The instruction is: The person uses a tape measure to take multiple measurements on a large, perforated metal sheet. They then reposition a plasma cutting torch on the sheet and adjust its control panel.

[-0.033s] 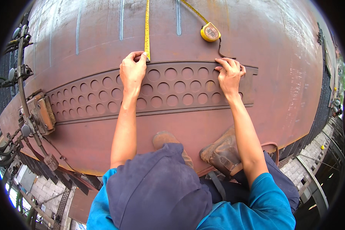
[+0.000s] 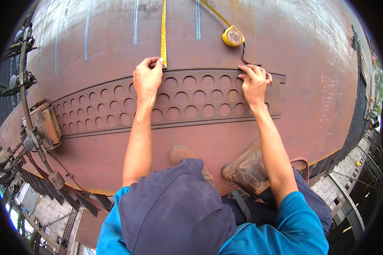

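A long perforated strip [image 2: 181, 97] with rows of round holes lies curving across a rust-brown metal plate [image 2: 208, 146]. At the strip's far edge, my left hand [image 2: 148, 80] pinches the end of a yellow tape measure blade [image 2: 163, 32], which runs away up the plate. My right hand [image 2: 255, 85] rests farther right on the same edge, its bent index finger and thumb on either side of the rim. The yellow tape measure case [image 2: 233, 36] lies beyond my right hand. Its dark wrist strap [image 2: 244, 53] trails down towards that hand.
A clamp-like block [image 2: 47, 125] with rods and cables stands at the strip's left end. Pale chalk-like lines [image 2: 135, 25] mark the plate's far part. My boots [image 2: 247, 168] are on the plate's near side. Lower ground with paving [image 2: 349, 170] shows past its right edge.
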